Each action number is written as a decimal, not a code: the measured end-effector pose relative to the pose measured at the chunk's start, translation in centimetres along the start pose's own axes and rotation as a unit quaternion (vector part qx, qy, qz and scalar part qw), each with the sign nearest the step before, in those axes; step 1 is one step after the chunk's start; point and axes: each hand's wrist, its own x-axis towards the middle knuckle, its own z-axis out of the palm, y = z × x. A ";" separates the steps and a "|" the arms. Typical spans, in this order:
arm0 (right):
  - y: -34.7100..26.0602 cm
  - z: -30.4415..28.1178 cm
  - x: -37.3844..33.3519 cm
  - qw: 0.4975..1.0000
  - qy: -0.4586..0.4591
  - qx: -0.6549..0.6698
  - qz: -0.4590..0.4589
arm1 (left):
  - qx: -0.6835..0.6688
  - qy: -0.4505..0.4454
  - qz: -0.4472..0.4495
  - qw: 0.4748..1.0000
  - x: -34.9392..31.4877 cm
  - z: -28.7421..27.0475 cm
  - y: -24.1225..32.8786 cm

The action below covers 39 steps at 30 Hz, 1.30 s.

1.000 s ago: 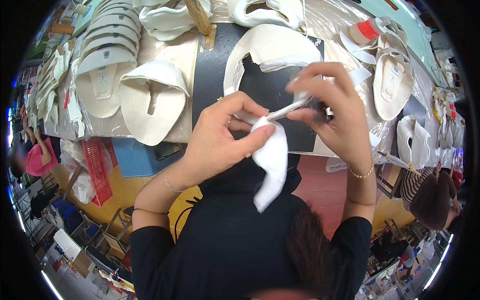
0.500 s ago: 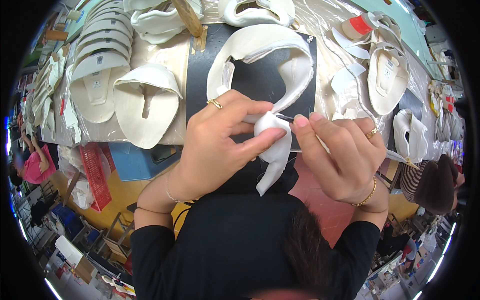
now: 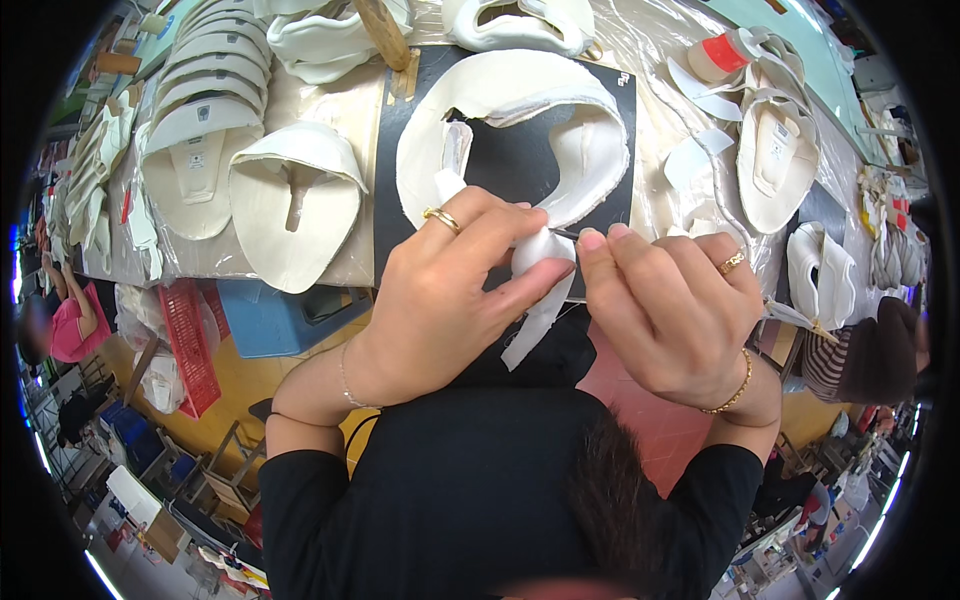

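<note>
A cream, padded shoe upper [image 3: 520,75] curves in a ring in front of me. My left hand [image 3: 425,295] pinches its near edge between thumb and fingers, where the white material is bunched. Below the thumb a white fabric strip [image 3: 530,333] hangs down past the table edge. My right hand [image 3: 680,310], fingertips pressed together, grips a thin dark pointed tool [image 3: 567,235]. Its tip meets the upper beside my left fingertips. The rest of the tool is hidden in my right hand, so its kind is unclear.
The upper lies over a black board [image 3: 505,165]. To the left are a cream shoe upper [image 3: 265,215] and a row of stacked uppers [image 3: 190,140]. A wooden handle [image 3: 383,35] rises behind. On the right stand a red-banded container [image 3: 715,55] and another upper [image 3: 780,150].
The upper's ring has shifted slightly left and opened wider. The hanging strip has swung up and left a little. Both hands keep their grip, the right slightly further left.
</note>
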 end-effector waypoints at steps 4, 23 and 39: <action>-0.2 0.2 -0.2 1.000 -0.010 0.007 0.004 | 0.025 -0.004 0.010 1.000 -0.1 0.1 -0.1; 1.3 5.6 1.2 0.879 -0.181 0.418 0.140 | -0.056 -0.092 -0.184 0.977 -1.1 -1.8 -3.5; 2.1 5.8 3.1 0.875 -0.136 0.443 0.142 | -0.232 -0.091 -0.243 0.937 -1.2 -3.5 -4.0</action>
